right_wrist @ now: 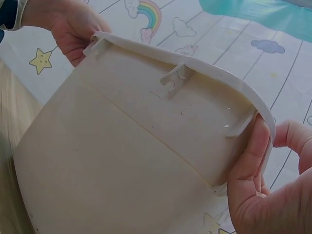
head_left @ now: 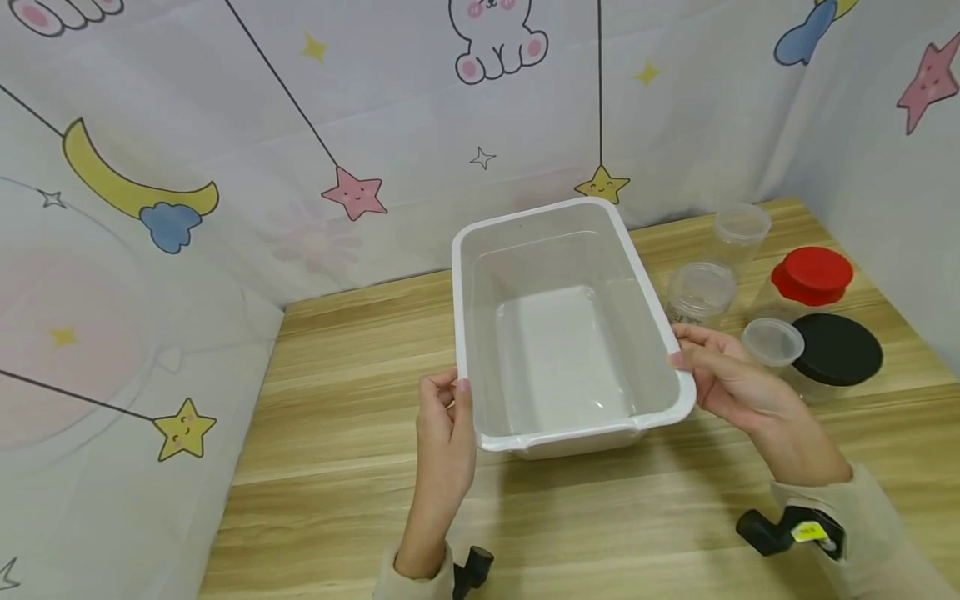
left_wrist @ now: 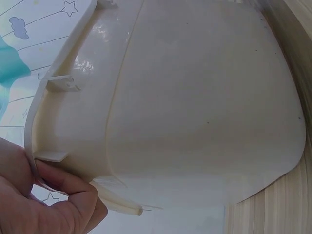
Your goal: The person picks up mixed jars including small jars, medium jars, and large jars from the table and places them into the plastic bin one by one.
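Both hands hold a white rectangular plastic basin (head_left: 562,350) by its rim, its inside facing up toward the head camera with nothing in it. On the left side, my left hand (head_left: 447,433) pinches the rim between thumb and fingers near the near corner. My right hand (head_left: 742,383) grips the opposite rim, thumb on top. From the left wrist view, the basin's outer wall (left_wrist: 195,97) fills most of the frame, with curled fingers (left_wrist: 73,195) under the lip. The right wrist view shows small ribs beneath the rim (right_wrist: 214,73). The basin is tilted.
To the right on the wooden table (head_left: 337,417) stand several clear plastic jars: one with a red lid (head_left: 817,271), one with a black lid (head_left: 836,350), and others with translucent lids, such as a small jar (head_left: 772,342). A printed cloth (head_left: 412,108) hangs behind.
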